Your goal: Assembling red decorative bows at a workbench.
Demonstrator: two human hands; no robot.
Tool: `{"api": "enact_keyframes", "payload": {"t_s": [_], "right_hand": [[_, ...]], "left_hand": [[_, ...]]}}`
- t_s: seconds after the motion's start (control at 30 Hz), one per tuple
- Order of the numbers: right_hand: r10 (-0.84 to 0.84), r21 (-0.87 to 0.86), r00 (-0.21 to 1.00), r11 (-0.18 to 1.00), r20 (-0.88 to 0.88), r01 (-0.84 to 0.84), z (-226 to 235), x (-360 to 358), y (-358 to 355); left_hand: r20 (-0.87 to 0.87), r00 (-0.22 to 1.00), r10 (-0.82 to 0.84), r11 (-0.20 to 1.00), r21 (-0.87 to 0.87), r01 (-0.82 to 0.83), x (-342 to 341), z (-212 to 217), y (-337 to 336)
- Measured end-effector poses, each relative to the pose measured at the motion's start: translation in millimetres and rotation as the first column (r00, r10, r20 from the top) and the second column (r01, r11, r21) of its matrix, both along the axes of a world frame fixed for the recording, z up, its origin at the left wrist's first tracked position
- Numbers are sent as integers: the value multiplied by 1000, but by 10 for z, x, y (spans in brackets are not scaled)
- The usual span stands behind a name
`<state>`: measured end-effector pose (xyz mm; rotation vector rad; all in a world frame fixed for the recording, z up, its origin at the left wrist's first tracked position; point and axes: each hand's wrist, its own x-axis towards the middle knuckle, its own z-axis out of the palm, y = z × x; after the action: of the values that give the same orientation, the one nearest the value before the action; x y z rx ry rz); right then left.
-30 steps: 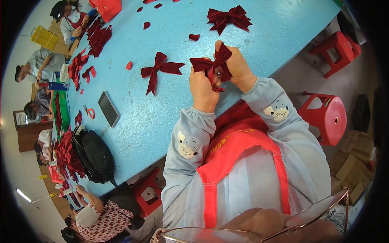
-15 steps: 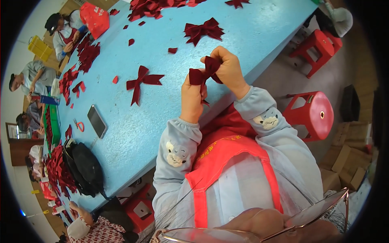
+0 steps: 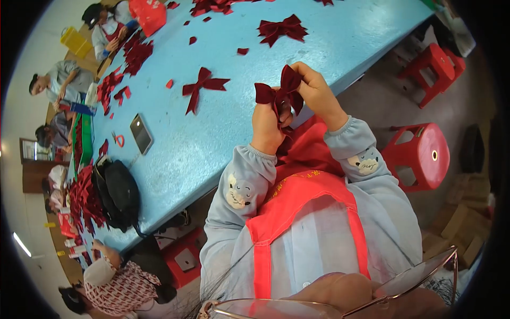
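Between my two hands is a dark red velvet bow [image 3: 289,87], held above the near edge of the blue table [image 3: 175,175]. My left hand [image 3: 267,127] is closed around its lower middle and tails, which partly hide behind the fingers. My right hand [image 3: 317,93] pinches the right loop from the outer side. To the left of my hands a finished-looking bow [image 3: 202,86] lies flat on the table. Another, fuller pile of bows [image 3: 282,30] lies farther off, beyond my right hand.
A phone [image 3: 141,134], red-handled scissors [image 3: 119,139] and a black bag [image 3: 116,194] lie at the left. Heaps of dark red pieces [image 3: 85,199] stretch along the far side, where several people sit. Red stools [image 3: 422,154] stand on the floor at the right.
My right hand has shifted its grip to the right loop, which now stands up and spreads wider. My left hand has turned slightly. The whole view has shifted a little.
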<state>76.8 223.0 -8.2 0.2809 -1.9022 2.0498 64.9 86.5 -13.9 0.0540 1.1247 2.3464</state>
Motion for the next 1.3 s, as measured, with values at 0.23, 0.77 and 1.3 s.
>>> {"api": "enact_keyframes", "payload": {"t_s": [0.23, 0.77, 1.3], "right_hand": [[145, -452, 985, 887, 93, -88, -18, -145, -414], [195, -83, 953, 980, 231, -180, 36, -595, -726], [387, -175, 866, 921, 315, -348, -55, -743, -554]], "left_hand": [[-109, 990, 83, 994, -67, -91, 37, -98, -355], [-432, 881, 192, 815, -430, -388, -535, 527, -740], [-413, 851, 324, 826, -315, -468, -835, 181, -593]]}}
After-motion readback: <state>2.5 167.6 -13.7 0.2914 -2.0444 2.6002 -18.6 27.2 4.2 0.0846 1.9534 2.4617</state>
